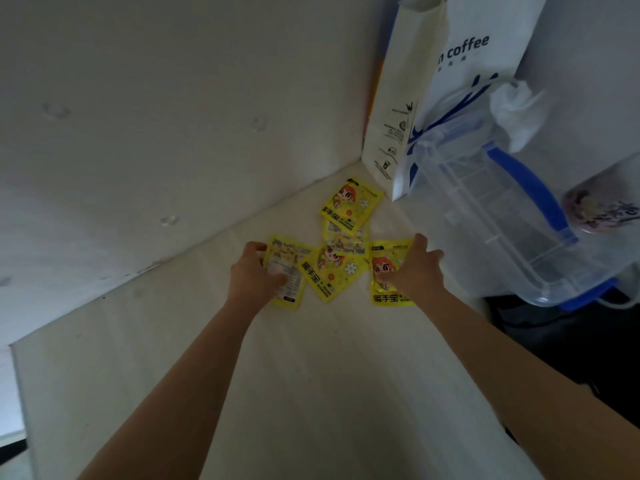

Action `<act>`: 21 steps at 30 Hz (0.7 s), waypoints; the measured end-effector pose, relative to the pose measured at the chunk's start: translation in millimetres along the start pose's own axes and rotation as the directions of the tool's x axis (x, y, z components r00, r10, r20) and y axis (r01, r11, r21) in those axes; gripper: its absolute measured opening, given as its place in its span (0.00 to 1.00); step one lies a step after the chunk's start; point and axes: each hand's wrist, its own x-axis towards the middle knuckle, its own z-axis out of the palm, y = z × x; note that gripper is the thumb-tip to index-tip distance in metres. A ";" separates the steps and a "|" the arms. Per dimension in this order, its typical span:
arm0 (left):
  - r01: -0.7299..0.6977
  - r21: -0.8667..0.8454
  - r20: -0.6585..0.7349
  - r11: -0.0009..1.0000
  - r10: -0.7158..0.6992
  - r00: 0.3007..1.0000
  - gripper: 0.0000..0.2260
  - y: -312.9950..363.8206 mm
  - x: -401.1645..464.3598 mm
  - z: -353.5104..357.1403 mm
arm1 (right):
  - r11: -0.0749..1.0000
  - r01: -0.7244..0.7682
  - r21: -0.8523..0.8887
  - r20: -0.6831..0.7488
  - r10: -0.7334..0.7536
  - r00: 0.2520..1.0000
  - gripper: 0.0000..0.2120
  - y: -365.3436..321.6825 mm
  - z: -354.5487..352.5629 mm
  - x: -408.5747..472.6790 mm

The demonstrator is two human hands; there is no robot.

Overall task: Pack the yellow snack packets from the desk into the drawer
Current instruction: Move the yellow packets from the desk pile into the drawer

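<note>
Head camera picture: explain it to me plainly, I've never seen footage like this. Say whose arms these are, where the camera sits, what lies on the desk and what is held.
There is no machine here. A person wears one wide-angle camera on the head, looking down at their own bare arms. On the pale desk lie five yellow packets. The left hand grips the leftmost packet; the right hand grips the rightmost packet. Three more packets lie between and beyond them, partly overlapping. Beside them stand a white coffee bag and a clear plastic box with blue handles.

Packets (330, 271): yellow w/ orange-haired cartoon figure, white flowers, black text. Bag (450, 81): white, blue lettering. Box (502, 220): clear w/ blue handle.
</note>
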 end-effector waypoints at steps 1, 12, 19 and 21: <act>0.024 -0.034 0.005 0.999 -0.023 1.000 0.29 -2.7 -2.9 -1.8 | 1.000 -0.020 0.008 0.019 0.020 1.000 0.47 1.0 0.5 0.4; 0.029 -0.263 -0.122 0.964 -0.063 0.991 0.24 -13.3 -6.5 -11.3 | 0.994 -0.087 -0.065 0.055 0.091 0.994 0.43 8.6 1.7 4.0; -0.056 -0.426 -0.090 0.903 0.019 0.996 0.18 -0.9 -2.6 -13.6 | 0.994 0.039 0.099 0.014 -0.041 0.999 0.29 17.8 -15.2 6.8; -0.070 -0.425 0.003 0.902 0.079 0.997 0.16 9.1 -2.2 -10.4 | 0.974 0.029 0.223 -0.013 -0.027 1.000 0.26 12.4 -21.4 8.5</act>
